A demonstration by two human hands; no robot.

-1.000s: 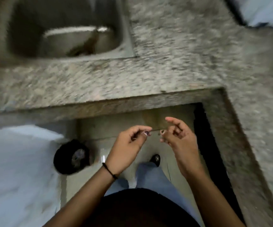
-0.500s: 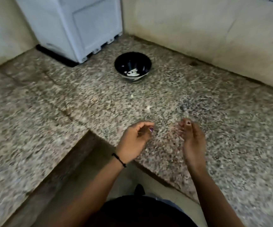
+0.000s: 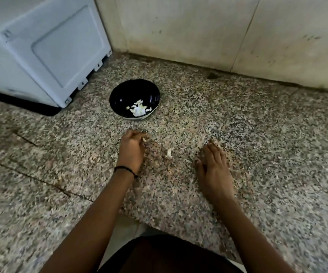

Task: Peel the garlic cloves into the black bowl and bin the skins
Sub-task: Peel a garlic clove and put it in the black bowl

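- Head view: my left hand (image 3: 131, 151) is pinching a pale scrap (image 3: 144, 139) in curled fingertips. The hold is thin, so I might be dropping it short of the black bowl (image 3: 131, 91) at 12 o'clock.
- Garlic clove (image 3: 169, 153) is lying at its 3 o'clock; my sweep could be knocking it away.
- My right hand (image 3: 213, 166) is resting flat, straight-fingered, empty.

A single wide-angle view looks from the person's head, forward and steeply down onto the speckled worktop (image 3: 257, 154), facing the wall (image 3: 198, 36) behind it. Both forearms enter from the bottom edge. The left hand (image 3: 131, 150) and right hand (image 3: 214, 166) lie close, mid-frame, and the black bowl (image 3: 119, 95) sits farther off.
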